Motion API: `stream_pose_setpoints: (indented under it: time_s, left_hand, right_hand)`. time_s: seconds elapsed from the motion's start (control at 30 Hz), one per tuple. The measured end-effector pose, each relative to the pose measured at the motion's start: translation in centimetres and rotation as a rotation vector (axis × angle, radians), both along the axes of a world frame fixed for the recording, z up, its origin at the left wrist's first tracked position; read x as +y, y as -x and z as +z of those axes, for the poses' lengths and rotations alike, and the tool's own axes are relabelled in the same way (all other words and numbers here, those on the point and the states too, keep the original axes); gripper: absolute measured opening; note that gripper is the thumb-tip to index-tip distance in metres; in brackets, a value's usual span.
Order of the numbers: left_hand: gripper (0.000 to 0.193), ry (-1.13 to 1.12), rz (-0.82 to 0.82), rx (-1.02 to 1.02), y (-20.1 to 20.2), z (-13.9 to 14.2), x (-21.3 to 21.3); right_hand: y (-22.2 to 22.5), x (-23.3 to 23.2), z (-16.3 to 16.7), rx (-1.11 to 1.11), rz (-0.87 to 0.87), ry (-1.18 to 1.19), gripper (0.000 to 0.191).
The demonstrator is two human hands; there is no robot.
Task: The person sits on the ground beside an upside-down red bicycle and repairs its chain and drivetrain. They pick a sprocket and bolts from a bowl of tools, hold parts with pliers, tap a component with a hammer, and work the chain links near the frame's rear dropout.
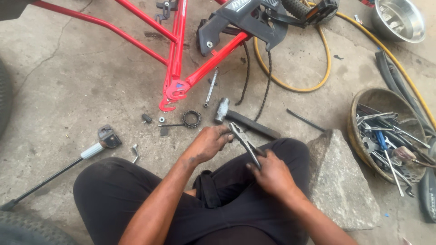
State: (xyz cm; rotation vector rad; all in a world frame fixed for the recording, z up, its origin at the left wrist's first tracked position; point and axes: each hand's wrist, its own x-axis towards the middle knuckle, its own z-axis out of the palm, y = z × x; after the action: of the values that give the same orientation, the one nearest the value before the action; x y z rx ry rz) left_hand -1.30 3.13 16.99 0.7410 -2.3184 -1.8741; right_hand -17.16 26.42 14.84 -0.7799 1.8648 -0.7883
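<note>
The person sits on the concrete floor (72, 81) with both knees spread, working over the lap. The right hand (272, 174) is closed around the handles of a pair of pliers (244, 144), whose jaws point up and away toward the left hand (209, 143). The left hand is curled with its fingers bunched at the plier jaws; whether it pinches a small part there I cannot tell. Just beyond the hands a hammer (243, 119) lies on the floor, its steel head toward the red bicycle frame (175, 68). A bearing ring (191, 119) and 1 small nut (161, 120) lie beside the frame's rear dropout, and a loose chain (268, 86) hangs down from the frame. A grey stone block (340, 181) sits by the right knee, near a round basket of spanners (386, 136). A bicycle pump (59, 170) lies by the left knee.
</note>
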Motion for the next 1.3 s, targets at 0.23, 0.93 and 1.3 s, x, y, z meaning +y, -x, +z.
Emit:
stream_pose_setpoints:
  time_s: [0.23,0.93,1.3]
  left_hand:
    - [0.025,-0.076,-0.019,0.229,-0.4,0.0,-1.2]
    - [0.026,0.283,-0.025,0.292,-2.3,3.0,0.0]
    - [0.022,0.338,0.007,0.143,-2.0,2.6,0.6]
  right_hand:
    - [-2.1,0.5,3.2,-1.131,-0.248,0.229,0.027]
    - [-1.6,-0.7,7.1,-0.269,0.151,-0.002,0.042]
    - [-4.4,-2.2,4.9,0.903,0.187,-0.067,0.026]
